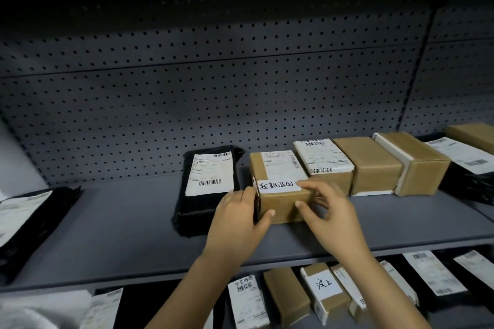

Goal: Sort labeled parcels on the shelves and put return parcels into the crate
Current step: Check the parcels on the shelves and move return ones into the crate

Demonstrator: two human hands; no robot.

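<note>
Grey perforated steel forms the back panel [187,104], with a grey shelf [120,222] running the full width below it. I record a row of brown cardboard boxes [371,165] side by side at the right of that shelf, against the panel. A black mailer bag [207,211] with a printed barcode label lies flat to the left of the row, and a second black bag [34,224] lies at the far left edge. Further parcels [286,294] sit on the lower shelf.

The task parcel, a brown cardboard box [283,205], stands at the left end of the row, just beside the black mailer bag. I cannot tell whether it is lifted off the shelf.

My left hand [235,219] grips its left side, thumb on the front face. My right hand [334,211] grips its right corner, fingers curled over the top edge, thumb on the front. A white handwritten label [278,186] sits on the box top between both hands.
</note>
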